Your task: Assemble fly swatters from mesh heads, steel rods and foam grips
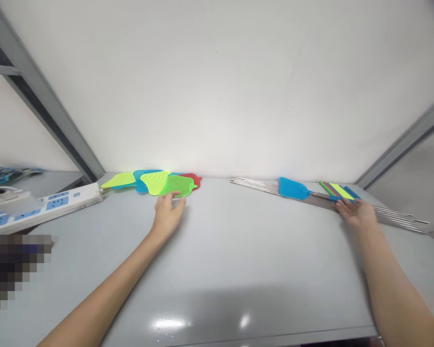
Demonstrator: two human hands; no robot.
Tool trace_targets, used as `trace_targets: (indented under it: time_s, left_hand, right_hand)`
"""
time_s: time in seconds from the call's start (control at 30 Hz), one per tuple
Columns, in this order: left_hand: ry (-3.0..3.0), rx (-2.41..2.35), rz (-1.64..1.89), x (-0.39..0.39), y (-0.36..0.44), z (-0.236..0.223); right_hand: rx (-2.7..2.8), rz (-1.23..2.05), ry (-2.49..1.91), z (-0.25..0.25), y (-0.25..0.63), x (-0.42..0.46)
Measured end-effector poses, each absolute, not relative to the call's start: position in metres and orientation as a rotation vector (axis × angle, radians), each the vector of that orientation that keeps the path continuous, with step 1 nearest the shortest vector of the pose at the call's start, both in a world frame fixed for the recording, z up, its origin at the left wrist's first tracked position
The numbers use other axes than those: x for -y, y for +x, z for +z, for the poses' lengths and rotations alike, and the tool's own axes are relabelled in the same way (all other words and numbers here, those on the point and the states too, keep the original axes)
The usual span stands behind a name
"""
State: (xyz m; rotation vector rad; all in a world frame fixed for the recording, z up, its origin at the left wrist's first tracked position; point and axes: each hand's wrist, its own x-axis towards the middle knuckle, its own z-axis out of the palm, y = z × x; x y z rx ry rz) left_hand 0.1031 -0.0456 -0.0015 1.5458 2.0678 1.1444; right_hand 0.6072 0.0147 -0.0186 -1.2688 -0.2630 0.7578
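My left hand [168, 214] is at the front edge of a green fly swatter head [181, 185], fingers apart and curved, gripping nothing. That head overlaps a pile with a yellow-green perforated head [155, 182], blue ones and a red one [196, 179]. On the right, a blue fly swatter [294, 188] with a metal shaft lies across a bundle of thin metal rods [255, 183]. My right hand [357, 213] is beside its blue handle end, fingers loosely extended and slightly blurred; their undersides are partly hidden.
Coloured handle tubes [342, 191] in green, red, yellow and blue lie behind my right hand. A white power strip [68, 202] with a plug runs along the left. Grey metal frame posts [54, 101] flank the white back wall [224, 96] above the grey table [238, 250].
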Motion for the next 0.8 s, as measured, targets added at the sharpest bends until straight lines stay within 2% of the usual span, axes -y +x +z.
trace_targets:
  time_s: [0.3, 0.6, 0.8]
  left_hand:
    - [1.723, -2.498, 0.918, 0.024, 0.077, -0.019]
    - [1.839, -2.673, 0.797, 0.017, 0.080, -0.022]
    - [1.800, -2.649, 0.846, 0.008, 0.080, -0.022]
  right_hand:
    - [0.365, 0.824, -1.262, -0.017, 0.586, -0.018]
    - [0.577, 1.076, -1.285, -0.022, 0.545, -0.021]
    - [0.627, 1.071, -1.294, -0.025, 0.537, -0.021]
